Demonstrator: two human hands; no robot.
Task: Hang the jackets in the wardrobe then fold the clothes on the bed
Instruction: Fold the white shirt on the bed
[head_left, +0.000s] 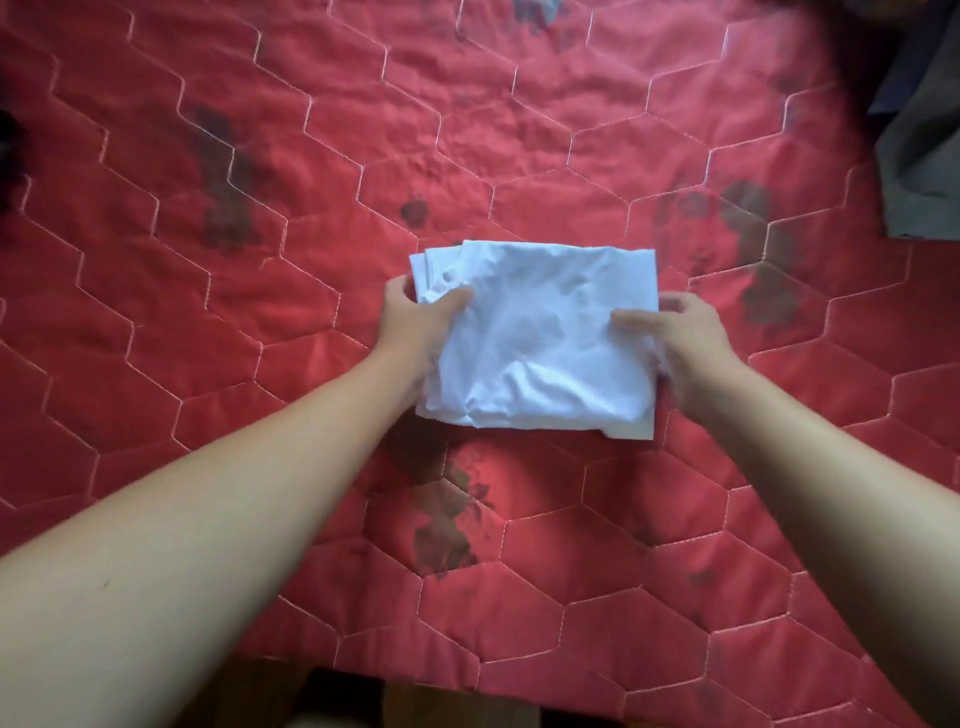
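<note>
A folded white garment (540, 338) is at the middle of the red quilted bedspread (260, 260). The left hand (415, 322) grips its nine-o'clock edge, thumb on top. The right hand (680, 338) grips the three-o'clock edge. Grey clothing (924, 156) lies at two o'clock.

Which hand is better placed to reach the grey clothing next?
Right, likely. The right hand grips the folded white garment at its right edge, nearer the grey clothing lying far right on the quilt; the left hand holds the opposite edge.
</note>
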